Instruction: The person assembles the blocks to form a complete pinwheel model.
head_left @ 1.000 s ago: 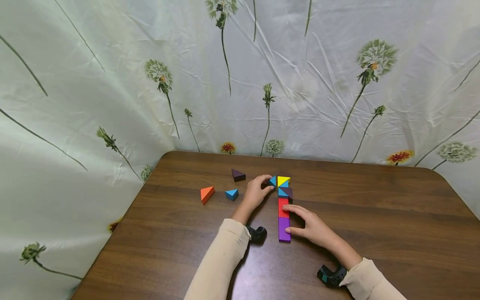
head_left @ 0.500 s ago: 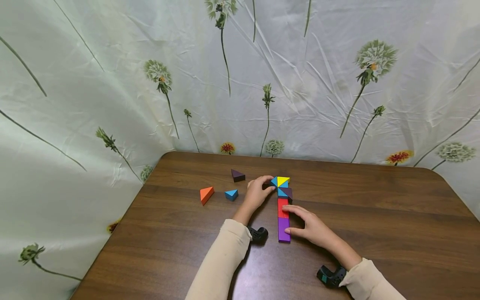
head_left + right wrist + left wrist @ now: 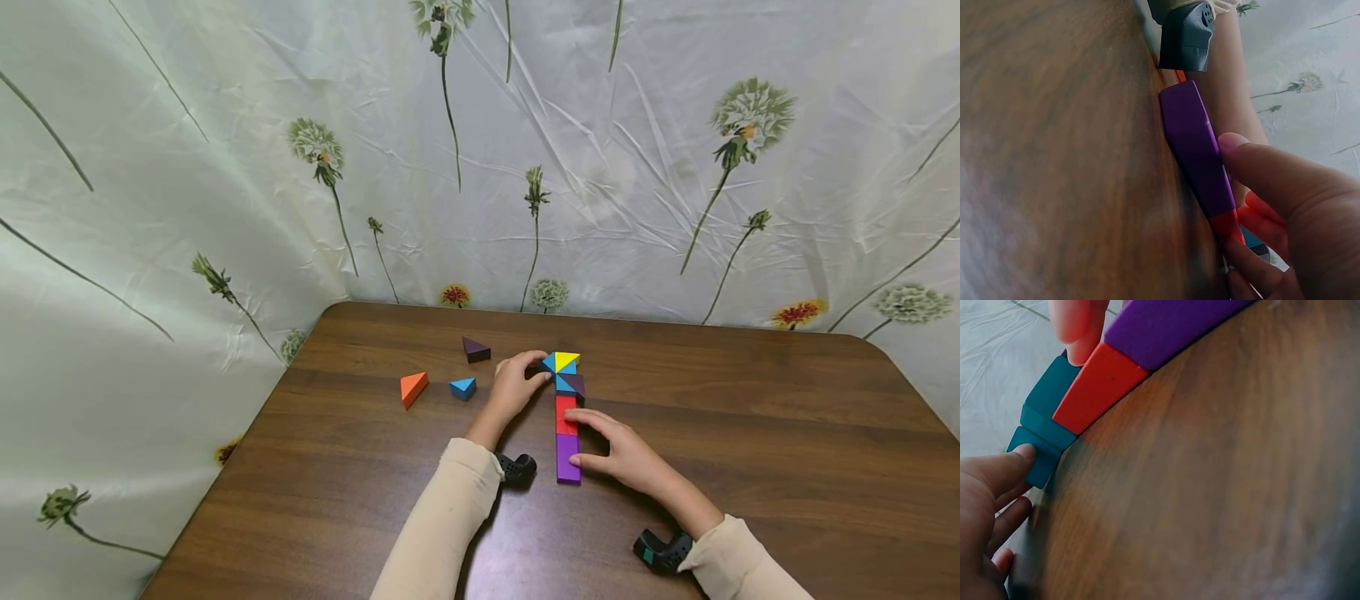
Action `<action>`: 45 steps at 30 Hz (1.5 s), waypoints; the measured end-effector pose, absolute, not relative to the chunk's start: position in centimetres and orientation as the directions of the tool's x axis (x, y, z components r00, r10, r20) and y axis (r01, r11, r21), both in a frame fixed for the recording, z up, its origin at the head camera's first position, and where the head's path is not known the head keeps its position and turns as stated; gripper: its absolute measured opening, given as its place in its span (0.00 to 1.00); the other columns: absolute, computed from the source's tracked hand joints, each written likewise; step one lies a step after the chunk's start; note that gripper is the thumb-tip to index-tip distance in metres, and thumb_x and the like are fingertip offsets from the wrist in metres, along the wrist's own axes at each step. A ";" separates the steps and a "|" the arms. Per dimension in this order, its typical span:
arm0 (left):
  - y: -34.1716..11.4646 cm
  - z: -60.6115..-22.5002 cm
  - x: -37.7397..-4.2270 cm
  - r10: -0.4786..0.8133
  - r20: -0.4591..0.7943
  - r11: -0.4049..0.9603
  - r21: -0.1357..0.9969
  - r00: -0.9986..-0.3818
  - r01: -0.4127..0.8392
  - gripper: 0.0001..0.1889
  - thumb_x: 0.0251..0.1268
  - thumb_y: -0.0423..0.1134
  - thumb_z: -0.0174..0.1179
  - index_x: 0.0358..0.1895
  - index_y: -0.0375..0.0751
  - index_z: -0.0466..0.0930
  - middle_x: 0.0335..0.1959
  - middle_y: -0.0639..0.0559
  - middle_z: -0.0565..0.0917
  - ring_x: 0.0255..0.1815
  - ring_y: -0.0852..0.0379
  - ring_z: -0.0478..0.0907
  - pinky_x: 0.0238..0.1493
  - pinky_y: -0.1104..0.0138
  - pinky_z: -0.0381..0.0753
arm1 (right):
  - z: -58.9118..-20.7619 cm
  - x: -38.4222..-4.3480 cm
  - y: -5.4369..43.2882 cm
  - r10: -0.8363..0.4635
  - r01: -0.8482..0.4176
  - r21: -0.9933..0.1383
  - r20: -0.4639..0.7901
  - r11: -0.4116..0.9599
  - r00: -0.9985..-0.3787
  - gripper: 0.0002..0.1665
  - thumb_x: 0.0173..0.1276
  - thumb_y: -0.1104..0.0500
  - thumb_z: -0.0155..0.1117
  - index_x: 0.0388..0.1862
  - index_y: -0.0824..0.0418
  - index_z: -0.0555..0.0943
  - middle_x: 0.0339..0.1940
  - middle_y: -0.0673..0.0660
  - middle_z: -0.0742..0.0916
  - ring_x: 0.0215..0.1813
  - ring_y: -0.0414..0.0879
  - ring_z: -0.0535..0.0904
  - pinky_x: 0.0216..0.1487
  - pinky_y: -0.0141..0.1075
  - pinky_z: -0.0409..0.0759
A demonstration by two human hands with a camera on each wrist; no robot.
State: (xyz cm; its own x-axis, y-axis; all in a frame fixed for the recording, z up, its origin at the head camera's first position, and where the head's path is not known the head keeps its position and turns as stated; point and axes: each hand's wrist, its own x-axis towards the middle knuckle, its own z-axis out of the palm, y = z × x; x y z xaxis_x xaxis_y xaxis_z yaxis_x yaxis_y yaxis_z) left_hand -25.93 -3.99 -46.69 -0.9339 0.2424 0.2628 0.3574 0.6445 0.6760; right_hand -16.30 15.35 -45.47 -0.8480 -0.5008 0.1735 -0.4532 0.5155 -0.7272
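Observation:
My left hand (image 3: 516, 385) pinches a blue triangular block (image 3: 550, 363) between thumb and forefinger, against the top of a column of blocks. There it meets a yellow triangular block (image 3: 566, 359); another blue triangle and a blue-and-dark pair (image 3: 567, 384) lie below. In the left wrist view the thumb presses the block's side (image 3: 1042, 464). My right hand (image 3: 626, 454) rests along the column's right side, fingertips on the red block (image 3: 567, 410) and thumb at the edge of the purple block (image 3: 567, 458). The right wrist view shows that thumb against the purple block (image 3: 1191, 137).
Left of the column lie a dark triangular block (image 3: 476, 350), a blue triangular block (image 3: 463, 389) and an orange triangular block (image 3: 413, 389) on the wooden table (image 3: 337, 500). A floral curtain (image 3: 630, 167) hangs behind the table. Black devices (image 3: 663, 552) sit at the wrists.
My left hand has slid the blue triangular block slightly right, closing the gap to the yellow block. My right hand has stayed in place.

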 end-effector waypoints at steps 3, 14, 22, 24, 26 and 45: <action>-4.0 -46.6 -25.9 0.246 0.261 0.651 0.669 -0.933 0.359 0.16 0.59 0.41 0.60 0.51 0.45 0.77 0.45 0.52 0.81 0.47 0.58 0.75 0.57 0.57 0.59 | -45.6 -16.3 15.3 -0.500 -0.454 -0.726 0.175 0.517 -0.848 0.34 0.54 0.48 0.68 0.59 0.58 0.72 0.58 0.58 0.74 0.61 0.54 0.66 0.58 0.52 0.63; -5.1 -46.4 -25.6 0.195 0.311 0.566 0.739 -0.930 0.366 0.19 0.58 0.39 0.60 0.53 0.40 0.74 0.49 0.49 0.76 0.51 0.54 0.71 0.52 0.62 0.70 | -45.5 -16.3 15.3 -0.489 -0.447 -0.728 0.175 0.520 -0.855 0.34 0.53 0.49 0.69 0.58 0.58 0.72 0.58 0.58 0.75 0.60 0.55 0.66 0.58 0.52 0.63; -6.1 -46.4 -24.9 0.054 0.452 0.534 0.741 -0.891 0.408 0.18 0.57 0.38 0.62 0.51 0.37 0.74 0.48 0.48 0.75 0.51 0.52 0.71 0.51 0.61 0.70 | -45.5 -16.3 15.2 -0.493 -0.461 -0.718 0.187 0.522 -0.850 0.33 0.54 0.50 0.68 0.58 0.59 0.72 0.57 0.59 0.75 0.60 0.56 0.67 0.57 0.53 0.63; -6.4 -46.5 -24.8 0.021 0.481 0.533 0.736 -0.876 0.417 0.18 0.56 0.38 0.62 0.50 0.37 0.74 0.47 0.48 0.75 0.50 0.52 0.71 0.50 0.62 0.71 | -45.5 -16.3 15.3 -0.493 -0.459 -0.718 0.185 0.523 -0.850 0.34 0.54 0.49 0.68 0.58 0.58 0.72 0.57 0.58 0.75 0.60 0.55 0.67 0.57 0.53 0.63; -6.7 -46.7 -24.8 -0.002 0.508 0.531 0.731 -0.862 0.429 0.17 0.56 0.37 0.62 0.48 0.36 0.75 0.45 0.48 0.75 0.48 0.53 0.71 0.49 0.64 0.71 | -45.4 -16.3 15.2 -0.490 -0.450 -0.722 0.176 0.525 -0.854 0.34 0.53 0.50 0.69 0.58 0.58 0.72 0.58 0.58 0.75 0.60 0.55 0.66 0.58 0.52 0.63; -8.6 -47.1 -25.1 -0.273 0.558 0.544 0.761 -0.784 0.353 0.21 0.51 0.36 0.66 0.47 0.36 0.67 0.46 0.43 0.66 0.49 0.46 0.62 0.50 0.57 0.66 | -45.5 -16.2 15.3 -0.491 -0.452 -0.718 0.175 0.530 -0.854 0.34 0.53 0.49 0.69 0.58 0.58 0.72 0.58 0.58 0.74 0.60 0.56 0.67 0.57 0.53 0.64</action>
State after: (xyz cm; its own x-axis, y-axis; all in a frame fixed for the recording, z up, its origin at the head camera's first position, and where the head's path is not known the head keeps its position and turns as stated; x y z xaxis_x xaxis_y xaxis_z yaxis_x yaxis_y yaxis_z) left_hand -25.12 -8.63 -47.11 -0.7836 -0.2727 0.5582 0.3533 0.5435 0.7614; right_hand -16.16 15.30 -45.49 -0.8535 -0.4909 0.1747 -0.4516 0.5298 -0.7179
